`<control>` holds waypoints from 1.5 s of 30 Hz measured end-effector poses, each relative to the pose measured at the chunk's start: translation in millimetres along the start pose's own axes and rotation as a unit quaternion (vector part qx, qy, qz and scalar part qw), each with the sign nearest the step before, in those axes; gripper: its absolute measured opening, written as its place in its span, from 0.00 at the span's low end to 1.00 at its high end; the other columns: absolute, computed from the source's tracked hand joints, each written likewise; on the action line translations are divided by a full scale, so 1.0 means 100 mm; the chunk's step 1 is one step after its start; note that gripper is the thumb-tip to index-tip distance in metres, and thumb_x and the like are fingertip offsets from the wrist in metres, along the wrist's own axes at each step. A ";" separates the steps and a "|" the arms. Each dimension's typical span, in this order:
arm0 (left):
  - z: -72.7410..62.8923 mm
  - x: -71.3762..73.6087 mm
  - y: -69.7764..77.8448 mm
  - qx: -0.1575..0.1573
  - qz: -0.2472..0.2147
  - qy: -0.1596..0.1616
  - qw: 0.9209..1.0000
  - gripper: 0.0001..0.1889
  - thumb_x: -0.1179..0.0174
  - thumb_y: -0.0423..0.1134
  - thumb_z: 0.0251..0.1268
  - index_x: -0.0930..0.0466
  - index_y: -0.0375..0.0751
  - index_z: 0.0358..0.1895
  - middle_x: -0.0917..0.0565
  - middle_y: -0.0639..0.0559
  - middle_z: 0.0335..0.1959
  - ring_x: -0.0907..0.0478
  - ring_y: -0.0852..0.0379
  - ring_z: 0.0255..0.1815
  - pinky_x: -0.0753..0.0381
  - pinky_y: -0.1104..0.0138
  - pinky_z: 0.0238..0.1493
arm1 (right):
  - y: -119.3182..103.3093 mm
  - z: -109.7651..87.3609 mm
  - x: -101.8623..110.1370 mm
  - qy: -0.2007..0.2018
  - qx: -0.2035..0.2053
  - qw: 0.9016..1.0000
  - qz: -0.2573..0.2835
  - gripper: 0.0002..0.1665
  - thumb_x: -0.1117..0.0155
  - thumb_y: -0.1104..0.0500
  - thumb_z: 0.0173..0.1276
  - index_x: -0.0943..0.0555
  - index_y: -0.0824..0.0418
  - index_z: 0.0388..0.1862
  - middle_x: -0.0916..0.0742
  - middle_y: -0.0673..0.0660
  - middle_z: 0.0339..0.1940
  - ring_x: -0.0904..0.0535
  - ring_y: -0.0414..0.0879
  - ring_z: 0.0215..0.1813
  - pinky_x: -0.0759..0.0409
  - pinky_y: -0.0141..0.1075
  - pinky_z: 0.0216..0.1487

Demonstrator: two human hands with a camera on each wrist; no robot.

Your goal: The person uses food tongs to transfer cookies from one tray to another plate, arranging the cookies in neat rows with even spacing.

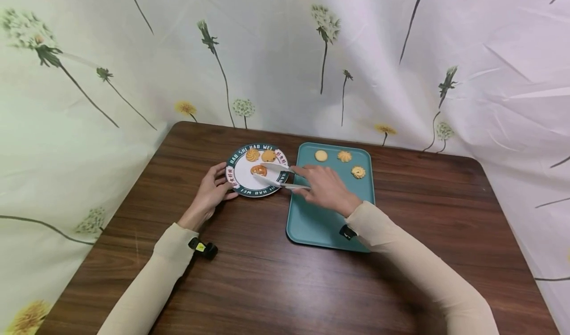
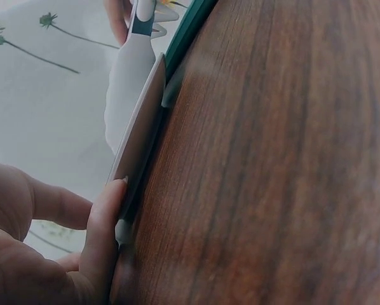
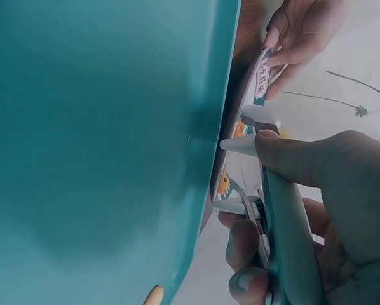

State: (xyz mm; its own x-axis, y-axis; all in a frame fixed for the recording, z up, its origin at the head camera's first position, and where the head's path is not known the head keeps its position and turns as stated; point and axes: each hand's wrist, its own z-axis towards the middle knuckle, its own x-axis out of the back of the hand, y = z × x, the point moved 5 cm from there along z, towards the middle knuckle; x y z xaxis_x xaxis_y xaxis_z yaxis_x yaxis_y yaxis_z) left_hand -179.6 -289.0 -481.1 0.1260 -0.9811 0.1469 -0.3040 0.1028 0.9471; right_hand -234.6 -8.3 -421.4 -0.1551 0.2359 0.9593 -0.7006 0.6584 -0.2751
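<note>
My left hand (image 1: 213,192) holds the left rim of a round white plate (image 1: 241,172) with a dark green lettered border. In the left wrist view, fingertips bear on the plate's edge. A pair of tongs (image 3: 290,232) is gripped in my right hand (image 1: 327,189), which reaches over the tray's left side. The tongs' pale tips stand apart over the plate, at a glossy brown cookie (image 1: 258,170). Behind it on the plate are a swirled cookie (image 1: 252,155) and a round golden cookie (image 1: 268,156).
A teal tray (image 1: 311,226) lies right beside the plate. Along its far part sit a plain round cookie (image 1: 321,156), a flower-shaped cookie (image 1: 344,156) and a ring-shaped cookie (image 1: 358,172). Under everything is a dark wooden table (image 1: 249,275), with a flower-printed curtain (image 1: 276,77) behind.
</note>
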 end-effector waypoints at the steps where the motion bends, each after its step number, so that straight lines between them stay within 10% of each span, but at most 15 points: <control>1: 0.00 0.00 0.00 -0.001 -0.001 0.000 1.000 0.38 0.54 0.26 0.80 0.58 0.45 0.86 0.49 0.38 0.85 0.35 0.39 0.76 0.09 0.74 0.47 | -0.01 0.01 0.00 -0.001 0.000 1.000 -0.002 0.36 0.31 0.44 0.74 0.25 0.52 0.77 0.12 0.57 0.61 0.22 0.43 0.31 0.27 0.30 0.22; 45: 0.01 0.01 -0.02 -0.005 -0.011 0.001 1.000 0.37 0.54 0.26 0.80 0.57 0.43 0.86 0.47 0.37 0.84 0.34 0.39 0.75 0.09 0.73 0.46 | -0.18 0.27 -0.02 -0.015 0.007 1.000 -0.019 0.35 0.33 0.43 0.75 0.26 0.52 0.77 0.13 0.59 0.60 0.21 0.45 0.31 0.22 0.35 0.25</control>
State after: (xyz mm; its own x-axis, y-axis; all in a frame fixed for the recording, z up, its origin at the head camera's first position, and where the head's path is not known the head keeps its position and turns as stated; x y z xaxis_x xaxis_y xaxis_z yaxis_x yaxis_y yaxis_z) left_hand -179.5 -290.5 -483.5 0.1339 -0.9829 0.1261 -0.2924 0.0824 0.9527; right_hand -240.6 -39.9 -417.2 -0.1492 0.1895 0.9705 -0.7160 0.6562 -0.2382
